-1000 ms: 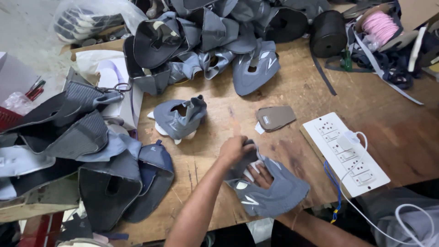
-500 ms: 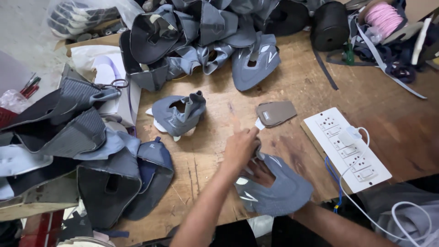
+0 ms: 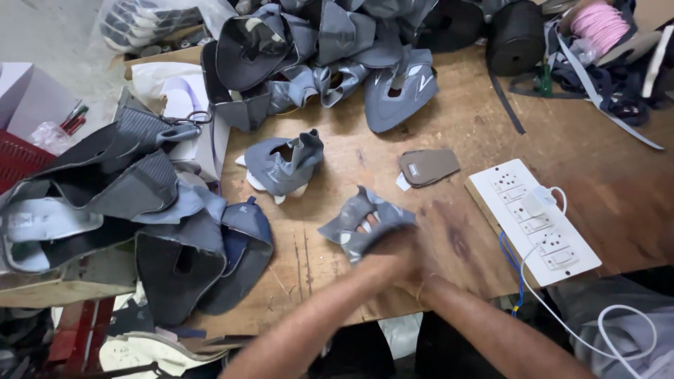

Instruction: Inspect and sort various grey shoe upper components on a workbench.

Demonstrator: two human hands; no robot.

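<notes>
Both my hands meet at the front middle of the wooden table (image 3: 604, 168), blurred by motion. My left hand (image 3: 375, 265) and my right hand (image 3: 415, 261) together grip a grey shoe upper (image 3: 358, 216), which is bunched and folded; fingers show through one of its openings. A second grey shoe upper (image 3: 281, 165) with white trim lies a little behind and to the left of the held one. A small grey-brown tongue piece (image 3: 428, 166) lies flat behind and to the right.
A white power strip (image 3: 533, 217) with a blue and a white cable lies at the right. Heaps of grey and black uppers fill the left (image 3: 140, 210) and the back (image 3: 323, 49). Scissors (image 3: 191, 119), a black roll (image 3: 516, 35) and a pink thread spool (image 3: 597, 24) sit at the back.
The upper lay spread flat near the front edge under my hands; now it is bunched up, lifted and shifted left and away from me, with both hands closed on it.
</notes>
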